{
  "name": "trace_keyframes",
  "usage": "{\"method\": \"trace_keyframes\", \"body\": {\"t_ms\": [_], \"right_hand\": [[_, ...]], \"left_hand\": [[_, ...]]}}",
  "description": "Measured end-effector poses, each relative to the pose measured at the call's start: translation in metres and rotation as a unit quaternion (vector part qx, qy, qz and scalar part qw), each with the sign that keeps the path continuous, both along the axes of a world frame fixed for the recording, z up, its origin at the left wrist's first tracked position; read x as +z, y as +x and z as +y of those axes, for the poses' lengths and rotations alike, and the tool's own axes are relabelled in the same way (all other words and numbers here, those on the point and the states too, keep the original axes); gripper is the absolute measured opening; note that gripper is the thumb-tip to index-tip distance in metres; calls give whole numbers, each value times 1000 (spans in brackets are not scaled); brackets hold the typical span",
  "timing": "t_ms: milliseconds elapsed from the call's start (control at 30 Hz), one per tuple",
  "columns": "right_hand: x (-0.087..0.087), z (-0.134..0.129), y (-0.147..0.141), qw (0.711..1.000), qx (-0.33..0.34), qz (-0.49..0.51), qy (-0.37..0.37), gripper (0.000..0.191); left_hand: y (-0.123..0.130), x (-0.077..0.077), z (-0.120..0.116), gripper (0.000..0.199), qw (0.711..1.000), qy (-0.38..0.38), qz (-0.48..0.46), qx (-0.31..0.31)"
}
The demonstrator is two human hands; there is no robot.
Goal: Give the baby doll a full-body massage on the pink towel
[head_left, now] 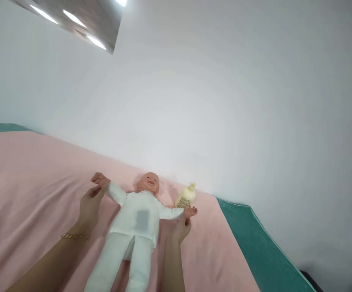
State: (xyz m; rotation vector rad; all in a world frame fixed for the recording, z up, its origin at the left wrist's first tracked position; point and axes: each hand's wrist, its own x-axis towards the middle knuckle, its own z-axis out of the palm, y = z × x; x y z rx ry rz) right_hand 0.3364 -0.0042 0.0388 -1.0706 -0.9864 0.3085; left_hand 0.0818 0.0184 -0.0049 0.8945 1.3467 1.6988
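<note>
A baby doll [142,219] in a white long-sleeved top and white trousers lies on its back on a pink cloth [212,251], its arms spread to both sides. My left hand [91,205], with a bracelet at the wrist, is closed on the doll's hand at the left. At the right, my right hand [182,229] grips the doll's other hand from below, near the cuff. Just behind that doll hand is a pale yellow pump bottle [186,196] with a printed label. A grey patch shows on the doll's chest.
Green surface [255,235] shows beyond the pink cloth at the right and at the far left. A pale wall [224,101] rises behind the cloth. A reflective panel [87,20] is at the top left.
</note>
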Motion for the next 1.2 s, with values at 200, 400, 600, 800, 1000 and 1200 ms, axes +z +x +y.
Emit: {"method": "trace_keyframes", "body": {"t_ms": [200, 400, 600, 800, 1000, 1200], "right_hand": [[-30, -33, 14, 998, -52, 36, -13, 47], [-16, -51, -6, 942, 148, -296, 54, 37], [-8, -62, -3, 923, 188, -334, 40, 36], [-1, -65, -1, 913, 222, -342, 16, 32], [4, -64, -1, 885, 291, -362, -32, 28], [2, -64, 0, 882, 304, -357, -50, 26]], "left_hand": [[13, 6, -7, 43, 964, 143, 171, -144], [17, 8, -18, 23, 797, 393, 427, -169], [13, 16, -28, 21, 727, 447, 492, -174], [14, 16, -30, 20, 726, 440, 488, -203], [18, 11, -28, 7, 737, 339, 498, -308], [17, 6, -25, 11, 761, 308, 472, -323]]}}
